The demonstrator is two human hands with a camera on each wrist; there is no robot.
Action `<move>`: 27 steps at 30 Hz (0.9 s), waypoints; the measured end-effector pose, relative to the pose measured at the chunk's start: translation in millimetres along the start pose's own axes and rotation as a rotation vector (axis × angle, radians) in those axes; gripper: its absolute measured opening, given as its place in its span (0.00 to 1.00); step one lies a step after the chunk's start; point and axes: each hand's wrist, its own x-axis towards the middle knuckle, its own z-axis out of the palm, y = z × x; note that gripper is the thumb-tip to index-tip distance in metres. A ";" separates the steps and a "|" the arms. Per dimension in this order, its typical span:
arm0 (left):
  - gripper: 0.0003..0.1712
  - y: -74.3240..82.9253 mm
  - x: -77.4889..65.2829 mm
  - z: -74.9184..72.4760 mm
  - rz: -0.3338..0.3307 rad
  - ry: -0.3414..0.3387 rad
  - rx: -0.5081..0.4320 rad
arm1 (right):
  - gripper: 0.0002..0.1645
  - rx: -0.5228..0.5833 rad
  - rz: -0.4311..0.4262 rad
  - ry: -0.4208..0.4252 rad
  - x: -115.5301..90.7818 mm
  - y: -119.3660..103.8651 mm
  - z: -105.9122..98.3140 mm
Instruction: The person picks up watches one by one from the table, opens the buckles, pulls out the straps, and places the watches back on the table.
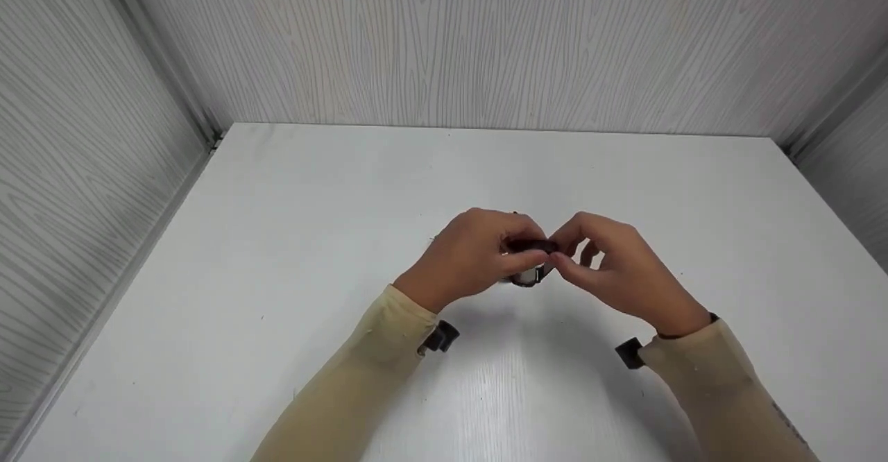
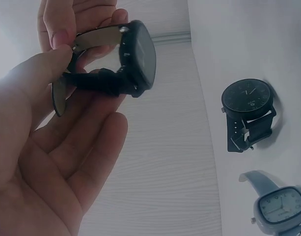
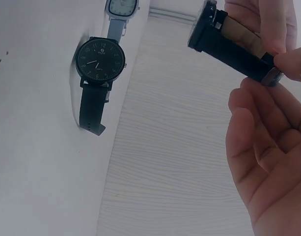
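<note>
Held watch (image 2: 140, 59) up off the tabletop (image 1: 527, 170), between the two hands. In the head view only its dark upper edge and a slice of lower rim show; fingers cover the rest.

Left hand (image 1: 479, 250): grips the watch, thumb against the strap (image 2: 98, 37). In the left wrist view its outer fingers spread loosely beneath. Right hand (image 1: 617, 264): thumb and fingertip pinch the strap end; exact contact overlapped by the left hand's fingers.

Case stands nearly edge-on in both wrist views, so the dial can't be read. Strap dark outside, tan on the inner face. Its closure sits among the fingers; cannot tell if fastened. Case meets the top edge of the right wrist view.

Left wrist view, on the tabletop: black watch (image 2: 247, 96), dial up, strap bent round below the case, buckle visible. Near it a pale watch (image 2: 280, 211), squarish case, clipped by the frame at right. Right wrist view shows a black watch and a pale one too, the pale one cut off at the top; cannot tell if these are the same pair. From the head, neither can be made out past the hands.

Sleeves (image 1: 347, 392) run out of frame at the bottom.
</note>
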 end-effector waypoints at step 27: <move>0.04 2.4 -2.0 2.5 0.031 -0.014 -0.132 | 0.10 0.221 0.036 -0.014 -1.2 0.2 1.8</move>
